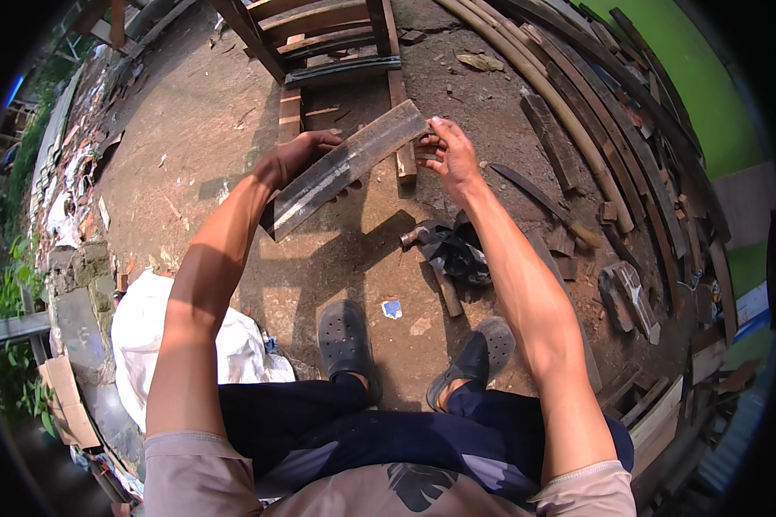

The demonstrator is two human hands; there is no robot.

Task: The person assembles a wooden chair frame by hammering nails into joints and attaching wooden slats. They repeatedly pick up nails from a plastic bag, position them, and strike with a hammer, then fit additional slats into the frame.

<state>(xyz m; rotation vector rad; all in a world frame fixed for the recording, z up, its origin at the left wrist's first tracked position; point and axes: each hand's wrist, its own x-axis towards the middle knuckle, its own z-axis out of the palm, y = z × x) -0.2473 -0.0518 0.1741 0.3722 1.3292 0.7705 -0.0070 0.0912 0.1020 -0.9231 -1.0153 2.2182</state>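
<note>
A short, weathered wooden board (347, 164) is held slantwise in front of me above the ground, its upper end toward the right. My left hand (306, 159) is closed around its left part, thumb side behind the board and fingertips showing under the lower edge. At the upper right end, my right hand (450, 155) grips the corner with its fingertips, the other fingers loosely curled. Beyond the board stands a slatted wooden frame (341, 73). Below my right hand lie a hammer (412, 238) and a crumpled black plastic bag (457, 250), which partly covers it.
A machete (539, 200) lies right of my right forearm. Bamboo poles (552, 95) and long planks are stacked along the green wall (707, 95). A white sack (241, 340) sits beside my left arm. My shoes (345, 340) stand on the dirt-covered floor (310, 267).
</note>
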